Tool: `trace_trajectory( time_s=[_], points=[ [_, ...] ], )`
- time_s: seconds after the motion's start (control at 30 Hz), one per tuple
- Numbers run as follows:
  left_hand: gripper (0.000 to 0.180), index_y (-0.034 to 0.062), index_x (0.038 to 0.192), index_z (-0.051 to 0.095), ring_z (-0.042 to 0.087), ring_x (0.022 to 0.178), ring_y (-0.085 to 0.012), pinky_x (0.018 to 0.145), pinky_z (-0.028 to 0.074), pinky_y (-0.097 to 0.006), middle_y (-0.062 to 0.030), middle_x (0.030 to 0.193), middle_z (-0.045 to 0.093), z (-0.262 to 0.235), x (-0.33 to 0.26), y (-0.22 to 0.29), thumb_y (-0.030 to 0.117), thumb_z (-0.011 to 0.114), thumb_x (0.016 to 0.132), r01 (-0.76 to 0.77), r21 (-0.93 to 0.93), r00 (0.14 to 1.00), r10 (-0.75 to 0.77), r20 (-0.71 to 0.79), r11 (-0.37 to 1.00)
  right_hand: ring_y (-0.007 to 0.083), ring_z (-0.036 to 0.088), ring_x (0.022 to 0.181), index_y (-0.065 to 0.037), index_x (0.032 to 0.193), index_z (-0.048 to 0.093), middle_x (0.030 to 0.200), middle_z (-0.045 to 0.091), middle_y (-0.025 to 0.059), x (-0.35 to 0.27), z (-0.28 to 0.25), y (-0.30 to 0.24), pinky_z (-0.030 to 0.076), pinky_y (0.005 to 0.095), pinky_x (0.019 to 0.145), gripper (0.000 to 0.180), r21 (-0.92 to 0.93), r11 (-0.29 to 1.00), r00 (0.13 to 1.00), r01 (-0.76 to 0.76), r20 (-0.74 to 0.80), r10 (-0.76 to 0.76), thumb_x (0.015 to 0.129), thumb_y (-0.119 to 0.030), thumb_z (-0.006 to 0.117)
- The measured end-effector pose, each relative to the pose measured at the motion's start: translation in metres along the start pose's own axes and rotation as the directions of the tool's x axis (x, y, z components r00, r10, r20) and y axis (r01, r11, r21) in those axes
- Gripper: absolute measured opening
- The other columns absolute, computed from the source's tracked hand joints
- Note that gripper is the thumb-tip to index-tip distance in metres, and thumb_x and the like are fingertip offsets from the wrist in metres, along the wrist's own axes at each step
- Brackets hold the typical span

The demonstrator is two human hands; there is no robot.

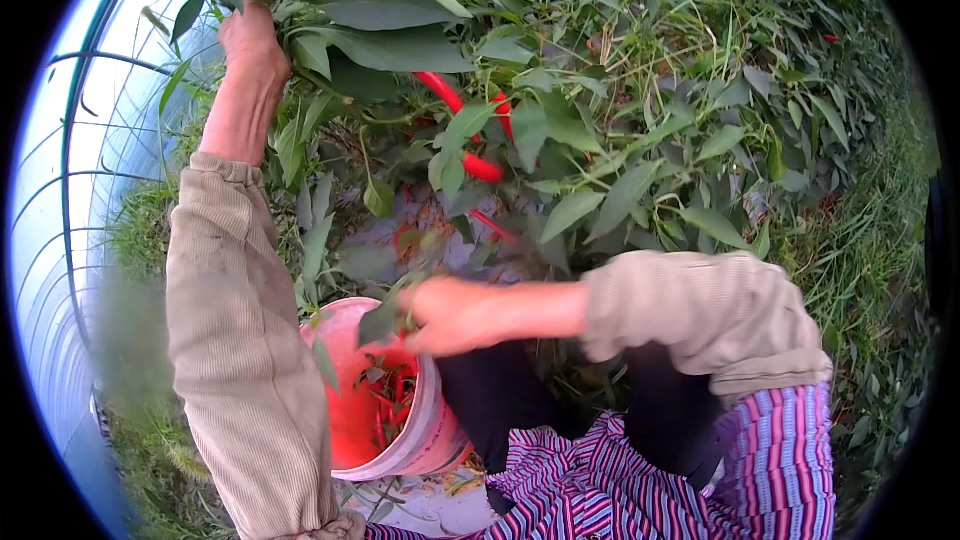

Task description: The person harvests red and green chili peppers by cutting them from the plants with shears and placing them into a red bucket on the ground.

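Note:
My left hand (255, 45) is raised at the upper left, closed around a leafy branch of a pepper plant (390, 2); leaves hide part of its fingers. Below those leaves hang long red chili peppers (482, 168), some partly covered by foliage. My right hand (455, 315) is smeared by motion over the right rim of a pink bucket (435, 440). Its fingers point left, beside a leaf, and whether they hold anything is unclear. Inside the bucket lie several red chili peppers (395, 405) with bits of green stem.
Dense pepper plants and grass (690, 90) spread across the far side and the right. A curved greenhouse wall (95, 160) with dark ribs rises at the left. Pale ground sheeting (415, 512) shows below the bucket, and my dark-clad legs (495, 395) are right beside it.

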State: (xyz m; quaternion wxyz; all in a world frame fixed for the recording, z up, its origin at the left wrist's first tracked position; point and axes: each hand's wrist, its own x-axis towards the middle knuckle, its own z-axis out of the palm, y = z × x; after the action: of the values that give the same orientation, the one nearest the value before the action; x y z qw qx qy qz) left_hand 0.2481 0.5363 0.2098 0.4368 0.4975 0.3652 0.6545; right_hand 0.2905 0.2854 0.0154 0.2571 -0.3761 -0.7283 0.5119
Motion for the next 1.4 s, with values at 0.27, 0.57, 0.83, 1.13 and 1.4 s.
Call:
trace_trajectory(
  time_s=[0.27, 0.57, 0.83, 1.13, 1.4],
  points=[
    [0.047, -0.0075, 0.115, 0.055, 0.057, 0.088, -0.0263, 0.075, 0.046, -0.041, -0.0157, 0.111, 0.06, -0.022, 0.048, -0.018, 0.019, 0.068, 0.078, 0.093, -0.022, 0.991, -0.095, -0.091, 0.995, 0.0178, 0.061, 0.069, 0.002, 0.09, 0.062, 0.082, 0.063, 0.0123, -0.065, -0.097, -0.012, 0.048, 0.0325, 0.065, 0.024, 0.446, 0.895, 0.863, -0.005, -0.45, 0.23, 0.081, -0.021, 0.061],
    [0.046, -0.0072, 0.12, 0.051, 0.056, 0.097, -0.0271, 0.081, 0.048, -0.043, -0.0178, 0.115, 0.057, 0.019, 0.004, -0.007, 0.014, 0.064, 0.081, 0.165, -0.191, 0.984, -0.174, -0.032, 0.968, 0.029, 0.06, 0.062, 0.003, 0.092, 0.061, 0.066, 0.061, 0.012, 0.008, -0.167, -0.045, 0.051, 0.0392, 0.065, 0.026, -0.29, 0.956, 0.269, -0.039, -0.925, -0.27, 0.079, -0.018, 0.065],
    [0.038, -0.001, 0.108, 0.056, 0.052, 0.085, -0.0178, 0.071, 0.043, -0.036, -0.0104, 0.1, 0.057, 0.031, -0.044, -0.005, 0.022, 0.064, 0.08, 0.202, -0.091, 0.961, -0.179, 0.212, 0.975, 0.0372, 0.061, 0.094, -0.003, 0.11, 0.059, 0.102, 0.064, 0.02, 0.022, -0.204, -0.038, 0.048, 0.0442, 0.084, 0.041, -0.363, 0.895, 0.61, -0.259, -0.78, -0.14, 0.079, -0.029, 0.065],
    [0.015, 0.001, 0.087, 0.065, 0.05, 0.063, -0.0103, 0.058, 0.041, -0.029, -0.003, 0.07, 0.059, 0.054, -0.085, -0.004, 0.015, 0.06, 0.082, -0.238, 0.133, 0.852, 0.141, 0.504, 0.962, 0.013, 0.05, 0.039, -0.001, 0.074, 0.057, 0.051, 0.05, 0.0049, -0.096, -0.198, -0.075, 0.043, 0.0259, 0.036, 0.032, 0.514, 0.854, 0.893, -0.077, -0.346, 0.288, 0.092, -0.026, 0.053],
    [0.013, 0.0013, 0.087, 0.06, 0.055, 0.059, -0.0145, 0.051, 0.045, -0.033, -0.0042, 0.069, 0.057, 0.077, -0.072, -0.008, 0.013, 0.059, 0.082, 0.018, 0.144, 0.899, -0.079, 0.431, 0.989, 0.0113, 0.051, 0.047, -0.002, 0.087, 0.055, 0.061, 0.051, 0.0032, -0.173, -0.189, -0.12, 0.046, 0.0219, 0.044, 0.03, 0.361, 0.787, 0.622, 0.5, -0.782, -0.036, 0.099, -0.027, 0.045]
  ],
)
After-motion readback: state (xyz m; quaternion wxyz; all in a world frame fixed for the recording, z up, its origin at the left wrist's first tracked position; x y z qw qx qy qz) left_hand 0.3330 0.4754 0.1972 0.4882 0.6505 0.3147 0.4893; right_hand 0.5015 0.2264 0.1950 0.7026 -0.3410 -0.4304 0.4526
